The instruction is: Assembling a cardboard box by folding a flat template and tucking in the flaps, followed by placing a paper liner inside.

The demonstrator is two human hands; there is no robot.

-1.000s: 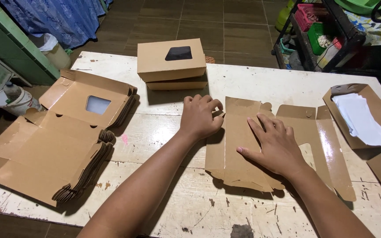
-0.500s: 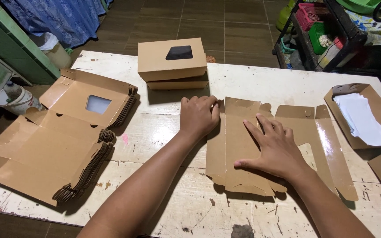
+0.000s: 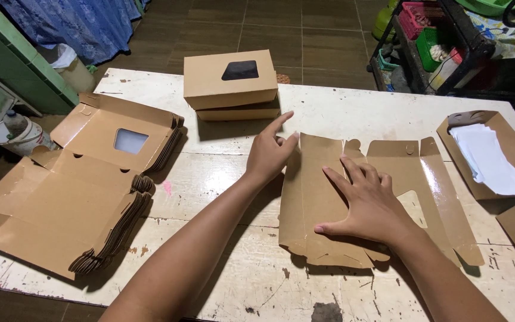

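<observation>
A flat brown cardboard box blank (image 3: pixel 424 179) with a window cut-out lies on the worn white table (image 3: pixel 353 113) in front of me. My right hand (image 3: pixel 368 200) presses flat on its middle panel, fingers spread. My left hand (image 3: pixel 272 152) rests at the blank's upper left edge, forefinger pointing up, thumb and fingers against the raised left flap (image 3: pixel 311 197). The flap is lifted a little off the table.
A thick stack of unfolded box blanks (image 3: pixel 84 185) lies at the left. Two folded window boxes (image 3: pixel 230 83) are stacked at the far middle. At the right, open cardboard trays with white paper sheets (image 3: pixel 487 158). A rack with baskets (image 3: pixel 442 42) stands beyond the table.
My left hand has opened from a fist-like press on the flap to a looser hold with the forefinger raised. My right hand has slid slightly down the panel.
</observation>
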